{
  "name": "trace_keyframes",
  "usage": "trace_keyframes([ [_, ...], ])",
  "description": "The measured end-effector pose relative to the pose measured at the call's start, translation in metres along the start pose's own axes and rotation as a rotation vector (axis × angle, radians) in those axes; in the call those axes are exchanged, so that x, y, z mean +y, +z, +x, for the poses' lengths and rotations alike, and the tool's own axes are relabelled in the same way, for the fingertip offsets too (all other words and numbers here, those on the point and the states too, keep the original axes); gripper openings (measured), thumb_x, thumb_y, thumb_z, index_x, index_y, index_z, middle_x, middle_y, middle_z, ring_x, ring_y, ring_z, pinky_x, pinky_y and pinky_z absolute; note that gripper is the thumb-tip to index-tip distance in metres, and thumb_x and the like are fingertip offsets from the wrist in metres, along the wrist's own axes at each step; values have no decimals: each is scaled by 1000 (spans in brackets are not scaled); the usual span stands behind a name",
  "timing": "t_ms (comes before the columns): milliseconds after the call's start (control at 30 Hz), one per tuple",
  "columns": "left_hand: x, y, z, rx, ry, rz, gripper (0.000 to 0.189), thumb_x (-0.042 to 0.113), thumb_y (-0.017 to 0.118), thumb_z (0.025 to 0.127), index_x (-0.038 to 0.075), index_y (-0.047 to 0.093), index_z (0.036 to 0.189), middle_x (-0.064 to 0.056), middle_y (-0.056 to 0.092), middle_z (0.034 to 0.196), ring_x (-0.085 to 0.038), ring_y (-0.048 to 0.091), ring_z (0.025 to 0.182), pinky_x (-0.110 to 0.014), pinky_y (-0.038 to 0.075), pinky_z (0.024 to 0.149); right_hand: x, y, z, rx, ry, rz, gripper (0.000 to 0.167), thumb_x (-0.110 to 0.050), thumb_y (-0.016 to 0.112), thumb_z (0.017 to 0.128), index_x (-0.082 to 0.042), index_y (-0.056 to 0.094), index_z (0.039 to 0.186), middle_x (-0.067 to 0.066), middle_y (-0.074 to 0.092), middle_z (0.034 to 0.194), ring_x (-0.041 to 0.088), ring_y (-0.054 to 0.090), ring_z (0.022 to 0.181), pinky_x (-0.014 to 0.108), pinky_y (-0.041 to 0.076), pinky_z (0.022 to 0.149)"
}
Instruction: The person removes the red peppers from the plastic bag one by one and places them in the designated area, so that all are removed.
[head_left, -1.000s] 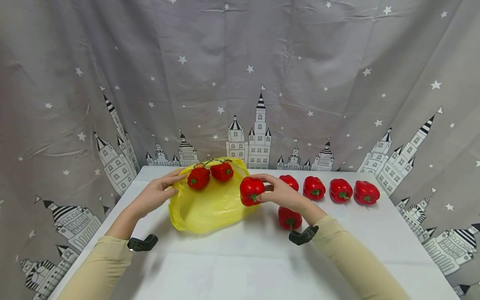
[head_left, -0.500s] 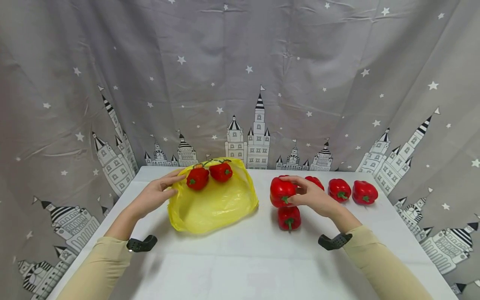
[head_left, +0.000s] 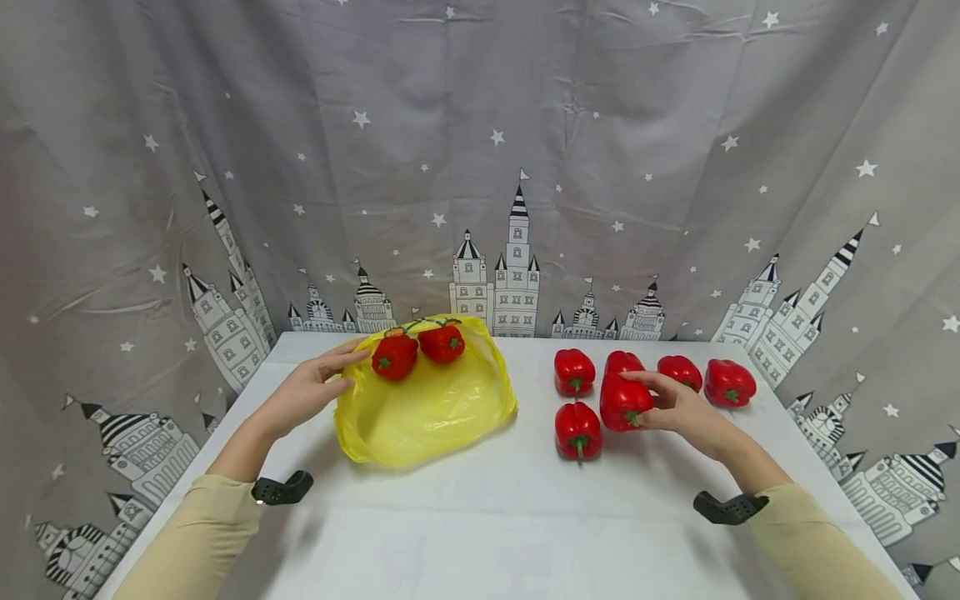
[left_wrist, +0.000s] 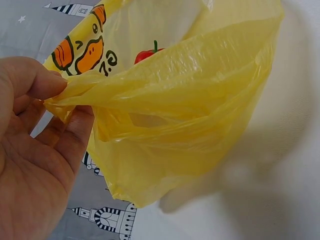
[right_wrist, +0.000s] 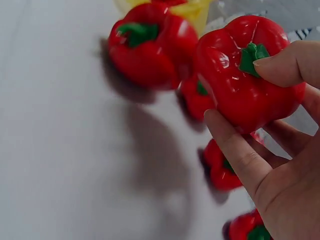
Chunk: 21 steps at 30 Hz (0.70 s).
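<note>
My left hand point(head_left: 309, 393) pinches the left rim of a yellow plastic bag point(head_left: 427, 417) between thumb and fingers; the bag's mouth faces me. Two red bell peppers, one on the left point(head_left: 395, 357) and one on the right point(head_left: 442, 343), lie at its back inside. In the left wrist view the bag point(left_wrist: 200, 95) shows a printed duck face, with a bit of red pepper point(left_wrist: 145, 55) behind a fold. My right hand point(head_left: 686, 417) grips another bell pepper point(head_left: 625, 402), its thumb by the green stem in the right wrist view. That pepper point(right_wrist: 240, 85) is close over the table.
One bell pepper point(head_left: 578, 431) sits just left of the held one. Behind stands a row of several more, from the left pepper point(head_left: 574, 372) to the far right pepper point(head_left: 730, 383). A white cloth covers the table point(head_left: 465, 533); a grey castle-print curtain point(head_left: 480, 167) hangs behind.
My right hand has carried its bell pepper rightward from the bag's right edge, over the front pepper, to that pepper's right side. My left hand stays on the bag.
</note>
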<state>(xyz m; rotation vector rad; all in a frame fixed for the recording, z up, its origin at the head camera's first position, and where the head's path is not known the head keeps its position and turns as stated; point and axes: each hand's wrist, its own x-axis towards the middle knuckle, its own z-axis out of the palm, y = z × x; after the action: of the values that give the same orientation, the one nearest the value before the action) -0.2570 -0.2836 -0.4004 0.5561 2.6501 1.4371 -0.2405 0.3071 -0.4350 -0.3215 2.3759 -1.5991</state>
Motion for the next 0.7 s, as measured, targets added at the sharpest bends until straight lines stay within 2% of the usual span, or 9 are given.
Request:
trace_keyframes([
  [300,-1,0,0,6,-5,19,48,9,55,102,5,52,150,-6,27,167,-41,21,152,-60,27,117,30,-8,-19,-12,73,9,74,-15,80,83,-20,49,151,21,38,153,45,42,133,48,57,91],
  [700,2,1,-1,4,-21,20,49,10,55,102,5,51,150,-8,25,168,-43,20,152,-63,27,116,41,-6,-18,-3,94,-14,74,-16,82,83,-22,51,150,21,40,153,46,39,136,47,56,92],
])
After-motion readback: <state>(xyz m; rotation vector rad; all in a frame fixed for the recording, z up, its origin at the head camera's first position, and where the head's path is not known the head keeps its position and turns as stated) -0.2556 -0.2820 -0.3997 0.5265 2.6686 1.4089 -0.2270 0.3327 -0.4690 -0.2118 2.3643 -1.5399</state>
